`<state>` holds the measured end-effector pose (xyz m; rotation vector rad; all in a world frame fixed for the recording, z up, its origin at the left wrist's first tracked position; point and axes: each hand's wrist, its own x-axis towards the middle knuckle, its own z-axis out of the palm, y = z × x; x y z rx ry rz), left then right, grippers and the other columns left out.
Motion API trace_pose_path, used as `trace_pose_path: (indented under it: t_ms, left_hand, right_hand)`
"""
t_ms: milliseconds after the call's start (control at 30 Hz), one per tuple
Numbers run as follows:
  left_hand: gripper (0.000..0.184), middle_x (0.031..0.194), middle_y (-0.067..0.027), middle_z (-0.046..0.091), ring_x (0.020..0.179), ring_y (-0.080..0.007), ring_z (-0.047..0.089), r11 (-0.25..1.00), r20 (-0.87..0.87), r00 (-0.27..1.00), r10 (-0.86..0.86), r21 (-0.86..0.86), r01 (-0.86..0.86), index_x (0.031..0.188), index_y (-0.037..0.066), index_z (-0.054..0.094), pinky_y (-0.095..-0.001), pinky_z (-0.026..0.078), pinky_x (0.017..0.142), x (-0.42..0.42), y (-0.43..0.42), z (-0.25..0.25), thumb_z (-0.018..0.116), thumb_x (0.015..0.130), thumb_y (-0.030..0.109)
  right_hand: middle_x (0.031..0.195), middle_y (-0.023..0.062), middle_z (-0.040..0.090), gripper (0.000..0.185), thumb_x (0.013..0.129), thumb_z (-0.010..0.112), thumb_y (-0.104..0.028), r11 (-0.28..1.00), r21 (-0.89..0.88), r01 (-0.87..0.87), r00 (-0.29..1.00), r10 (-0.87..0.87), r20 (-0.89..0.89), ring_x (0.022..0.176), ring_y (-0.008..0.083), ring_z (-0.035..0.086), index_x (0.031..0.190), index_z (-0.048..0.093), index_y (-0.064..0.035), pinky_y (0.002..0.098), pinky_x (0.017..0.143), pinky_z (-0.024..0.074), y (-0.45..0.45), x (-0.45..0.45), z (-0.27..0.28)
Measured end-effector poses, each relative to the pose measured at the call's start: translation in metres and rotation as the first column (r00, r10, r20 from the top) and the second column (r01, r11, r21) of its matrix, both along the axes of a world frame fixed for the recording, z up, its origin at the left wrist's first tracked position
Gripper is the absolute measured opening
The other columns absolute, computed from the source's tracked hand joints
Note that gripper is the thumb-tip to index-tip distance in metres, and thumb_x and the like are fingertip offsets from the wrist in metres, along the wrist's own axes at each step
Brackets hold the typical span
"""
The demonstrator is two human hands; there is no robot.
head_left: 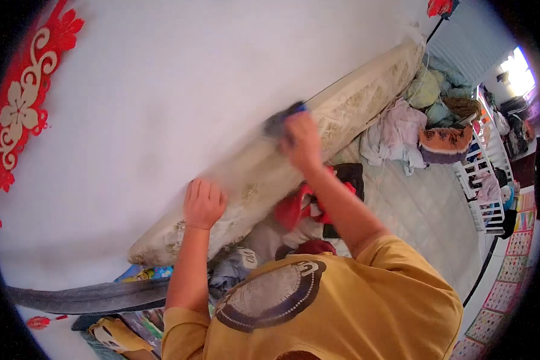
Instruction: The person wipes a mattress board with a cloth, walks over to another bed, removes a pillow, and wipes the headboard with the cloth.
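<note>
My right hand is closed around a dark brush with a bit of blue showing; motion blurs it. The brush is at the top edge of a long cream headboard with a faded brown floral pattern, against the white wall. My left hand rests on the headboard's upper edge further left, knuckles up. Its fingers are bent over the edge, with the tips out of sight. Below my right forearm lies a red and white cloth.
A pale quilted mattress spreads to the right. Rumpled clothes and bedding are heaped at the headboard's far end, near a white railing. A grey bolster-like strip lies at lower left. Red paper decoration hangs on the wall.
</note>
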<state>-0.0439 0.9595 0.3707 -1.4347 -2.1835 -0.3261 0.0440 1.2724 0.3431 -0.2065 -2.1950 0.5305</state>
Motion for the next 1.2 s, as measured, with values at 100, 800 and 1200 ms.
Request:
trace_pose_path:
  t_ms: [100, 800, 1200]
  left_hand:
    - [0.036, 0.105, -0.0165, 0.059, 0.097, -0.0397, 0.058, 0.999, -0.022, 0.999, -0.029, 0.033, 0.029, 0.110, 0.006, 0.062, -0.0504, 0.052, 0.085, -0.005, -0.005, -0.015, 0.075, 0.080, 0.021]
    - [0.023, 0.101, -0.0142, 0.060, 0.094, -0.0373, 0.060, 0.993, 0.019, 0.994, 0.110, -0.049, -0.109, 0.104, 0.003, 0.065, -0.0481, 0.052, 0.082, 0.001, 0.004, -0.007, 0.068, 0.083, 0.012]
    - [0.030, 0.112, -0.0153, 0.063, 0.105, -0.0367, 0.062, 0.987, 0.187, 0.970, -0.157, 0.074, 0.145, 0.113, 0.005, 0.067, -0.0487, 0.051, 0.092, 0.028, 0.148, 0.003, 0.068, 0.084, 0.001]
  right_hand:
    - [0.114, 0.0161, 0.063, 0.042, 0.063, 0.083, -0.017, 0.964, -0.031, -0.263, 0.960, 0.265, 0.090, 0.114, 0.0394, 0.056, 0.099, 0.065, -0.0041, 0.0525, 0.102, 0.0451, -0.088, -0.004, 0.000]
    - [0.117, 0.0150, 0.067, 0.037, 0.075, 0.076, -0.016, 0.968, 0.105, 0.228, 0.973, -0.230, 0.011, 0.120, 0.0397, 0.057, 0.109, 0.069, -0.0025, 0.0501, 0.110, 0.0423, 0.282, 0.020, 0.003]
    - [0.116, 0.0148, 0.066, 0.036, 0.080, 0.075, -0.022, 0.957, 0.129, 0.259, 0.964, -0.264, 0.024, 0.118, 0.0391, 0.057, 0.110, 0.068, -0.0029, 0.0483, 0.102, 0.0480, 0.278, 0.016, -0.007]
